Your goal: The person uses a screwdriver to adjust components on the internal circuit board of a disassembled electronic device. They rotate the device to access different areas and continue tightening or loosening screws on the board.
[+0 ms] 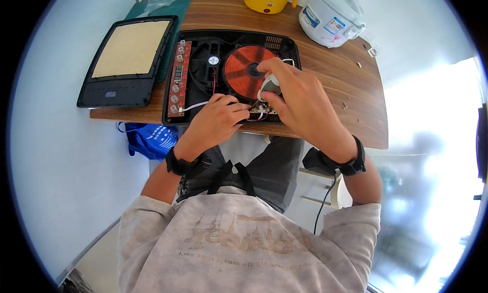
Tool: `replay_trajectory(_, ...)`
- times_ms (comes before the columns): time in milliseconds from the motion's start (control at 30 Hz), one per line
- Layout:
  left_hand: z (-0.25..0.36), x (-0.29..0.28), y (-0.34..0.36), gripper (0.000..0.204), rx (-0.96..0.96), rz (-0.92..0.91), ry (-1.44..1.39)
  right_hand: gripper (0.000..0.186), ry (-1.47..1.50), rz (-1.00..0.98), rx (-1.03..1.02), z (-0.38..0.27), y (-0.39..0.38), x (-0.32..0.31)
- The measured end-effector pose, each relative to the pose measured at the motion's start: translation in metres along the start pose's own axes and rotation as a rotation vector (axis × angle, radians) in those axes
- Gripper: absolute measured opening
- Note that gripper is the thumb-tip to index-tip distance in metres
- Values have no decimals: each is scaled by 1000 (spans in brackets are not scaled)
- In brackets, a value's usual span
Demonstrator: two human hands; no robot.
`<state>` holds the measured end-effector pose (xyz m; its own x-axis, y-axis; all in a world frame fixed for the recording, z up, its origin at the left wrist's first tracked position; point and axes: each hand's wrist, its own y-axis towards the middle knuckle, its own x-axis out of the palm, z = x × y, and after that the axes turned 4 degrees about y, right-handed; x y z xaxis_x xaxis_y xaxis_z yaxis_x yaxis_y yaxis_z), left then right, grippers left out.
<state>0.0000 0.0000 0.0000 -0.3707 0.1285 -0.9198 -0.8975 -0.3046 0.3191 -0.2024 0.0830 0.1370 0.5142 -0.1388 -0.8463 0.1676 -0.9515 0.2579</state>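
Note:
An opened induction cooker base (229, 35) lies on the wooden table, with a round copper coil (238, 74), a black fan (199, 75) and a red button board (179, 92) inside. My right hand (301, 94) is above the coil's right side, thumb and fingers closed round a rounded white and grey object (272, 84) whose kind I cannot make out. My left hand (217, 117) rests at the near edge, fingers bent together at the circuit board (263, 109); what they pinch, if anything, is hidden. A white cable (194, 106) runs from the button board under this hand.
At the left, the cooker's black-framed cover (122, 92) lies partly on a green mat (175, 10). A yellow pot (265, 1) and a white rice cooker (328, 21) stand at the back. Small loose bits lie at the right. A blue bag (152, 139) is below the table's left edge.

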Motion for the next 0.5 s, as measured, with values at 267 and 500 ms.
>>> replay_trajectory(267,-2,-1,11,25,-32,0,-61,41,-2,31,54,15,5,3)
replay_trajectory(500,1,-2,9,26,-56,-26,-44,50,-55,145,180,20,3,-4)
